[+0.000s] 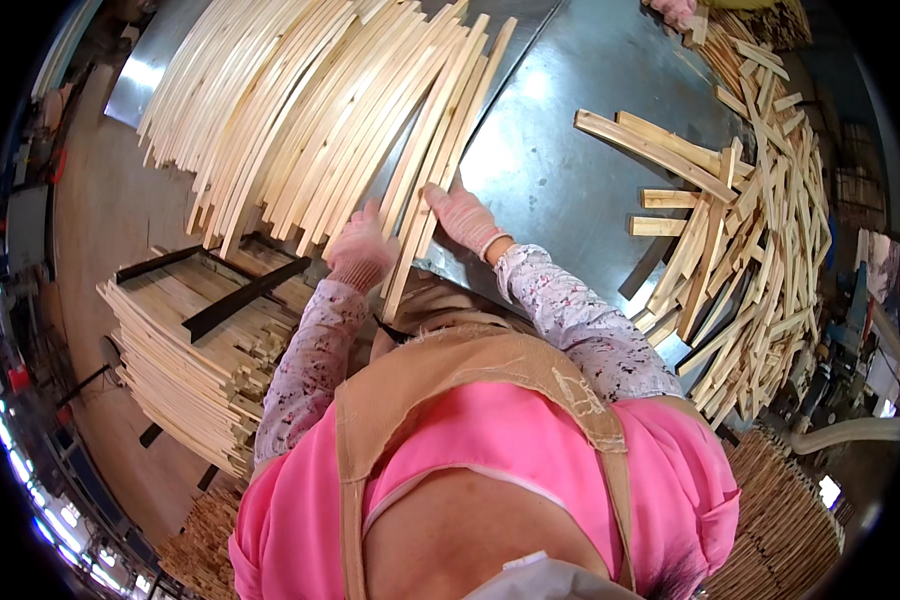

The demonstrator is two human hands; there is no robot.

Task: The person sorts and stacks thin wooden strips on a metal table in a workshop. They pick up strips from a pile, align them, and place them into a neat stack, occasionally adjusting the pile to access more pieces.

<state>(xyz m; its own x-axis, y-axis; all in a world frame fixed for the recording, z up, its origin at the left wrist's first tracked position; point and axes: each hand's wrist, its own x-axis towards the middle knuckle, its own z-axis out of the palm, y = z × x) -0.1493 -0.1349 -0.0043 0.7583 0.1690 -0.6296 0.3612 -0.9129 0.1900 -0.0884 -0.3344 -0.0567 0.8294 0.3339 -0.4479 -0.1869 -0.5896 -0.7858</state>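
Light wooden strips [320, 110] lie side by side in a wide layer on the metal table, their near ends toward me. A few strips [448, 130] at the right side of the layer stand slightly apart and reach further toward my body. My left hand [362, 246], in a pink knit glove, is closed around the near part of the strips, on their left side; its fingertips are partly hidden. On the right side of the same few strips, my gloved right hand [463, 217] grips them, thumb on top and fingers partly hidden at the outer edge.
The metal table [560, 90] has a seam running across it. At the right lies a tangled heap of short wooden pieces [770, 230], some jutting leftward. Stacked boards [185, 370] with a dark metal angle bar [245, 298] stand at lower left. A pink-gloved hand [675, 12] shows at the far edge.
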